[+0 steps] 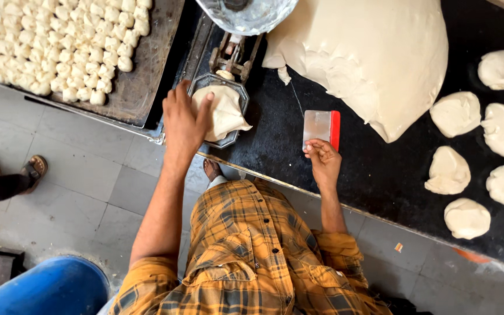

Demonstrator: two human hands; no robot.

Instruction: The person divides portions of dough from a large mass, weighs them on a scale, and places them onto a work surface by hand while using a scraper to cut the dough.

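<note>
On the black bench (275, 140) below me, my left hand (183, 119) lies spread, fingers wide, pressing a pale lump of dough (224, 112) that sits in a small grey metal scale pan (228, 140); the pan's far rim is hidden under the dough and my fingers. My right hand (324, 158) is curled shut around the near edge of a flat steel dough scraper with a red handle strip (321, 126), which rests on the bench just beside the pan. Past the scraper a big white mound of dough (368, 52) is cut off by the top edge. Six rough cut dough pieces (449, 171) lie well apart to the right. At upper left a dark metal tray of small dough balls (59, 44) runs out of view. A shiny round bowl (246, 14) above the pan is only partly seen.
</note>
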